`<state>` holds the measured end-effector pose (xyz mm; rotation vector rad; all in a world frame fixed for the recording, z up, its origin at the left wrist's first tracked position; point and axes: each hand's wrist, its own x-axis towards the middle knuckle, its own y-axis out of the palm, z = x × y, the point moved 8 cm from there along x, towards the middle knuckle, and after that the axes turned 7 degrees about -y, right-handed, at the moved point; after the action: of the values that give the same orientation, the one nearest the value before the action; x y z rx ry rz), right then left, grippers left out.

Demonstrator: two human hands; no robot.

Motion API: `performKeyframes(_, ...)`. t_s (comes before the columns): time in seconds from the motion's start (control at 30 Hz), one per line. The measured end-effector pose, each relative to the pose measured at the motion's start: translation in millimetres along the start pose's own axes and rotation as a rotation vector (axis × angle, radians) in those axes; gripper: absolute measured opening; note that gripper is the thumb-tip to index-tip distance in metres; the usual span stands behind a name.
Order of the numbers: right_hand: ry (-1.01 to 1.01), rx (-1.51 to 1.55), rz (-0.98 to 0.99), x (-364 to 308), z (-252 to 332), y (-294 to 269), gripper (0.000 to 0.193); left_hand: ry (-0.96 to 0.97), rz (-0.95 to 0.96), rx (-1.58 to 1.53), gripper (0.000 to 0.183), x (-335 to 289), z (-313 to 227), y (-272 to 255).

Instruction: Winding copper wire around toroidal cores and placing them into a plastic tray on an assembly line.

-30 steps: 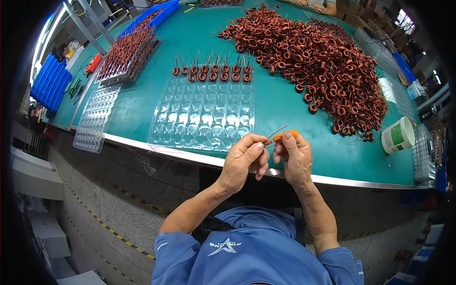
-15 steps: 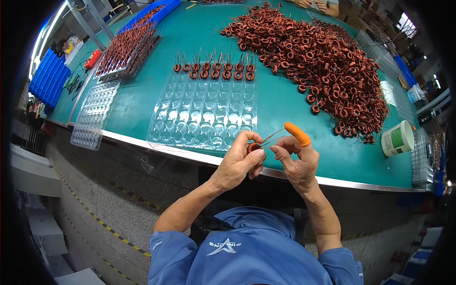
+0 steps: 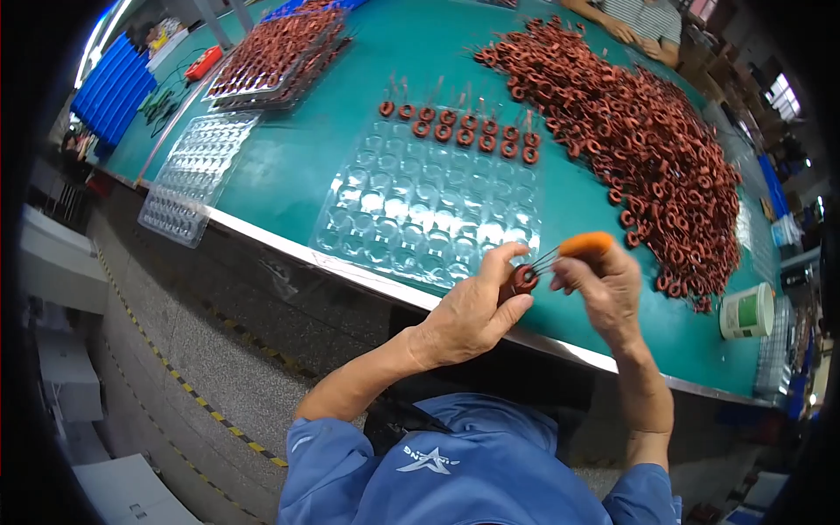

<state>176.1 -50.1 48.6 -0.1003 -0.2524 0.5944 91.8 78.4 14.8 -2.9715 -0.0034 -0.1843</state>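
A copper-coloured toroidal coil point(image 3: 524, 279) is pinched between the thumb and fingers of my left hand point(image 3: 468, 319), just off the table's near edge. Thin wire leads point(image 3: 544, 261) run from it up and right to my right hand point(image 3: 610, 289). That hand's fingers are closed at the lead ends, its index finger covered by an orange finger cot point(image 3: 586, 244). Beyond my left hand lies a clear plastic tray point(image 3: 376, 229) with round pockets. Several coils point(image 3: 466, 137) sit in its far rows, leads pointing up.
A large heap of coils point(image 3: 639, 149) covers the table's right side. A white and green tub point(image 3: 746, 312) stands near the right end. Stacked trays of coils point(image 3: 280, 57) and a second clear tray point(image 3: 197, 171) are at left. Another person's hands point(image 3: 626, 35) show at the far side.
The view has turned, so the tray and heap appear shifted and tilted. My right fingers have closed in on the leads. The coil now faces up, still in my left hand.
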Motion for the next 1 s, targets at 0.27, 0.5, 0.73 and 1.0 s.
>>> performKeyframes(0.27,-0.301,-0.288,0.079,144,47,55,0.013,0.197,-0.415,0.476,0.037,7,-2,-65)
performKeyframes(0.5,-0.484,-0.453,0.271,240,4,138,0.014,0.237,-0.340,0.565,0.027,8,-10,-60)
performKeyframes(0.73,-0.531,-0.788,0.408,250,-17,169,0.024,0.231,-0.302,0.640,0.024,5,-5,-57)
performKeyframes(1.0,-0.804,-0.957,0.281,180,43,45,0.024,0.220,-0.296,0.617,0.020,12,-5,-54)
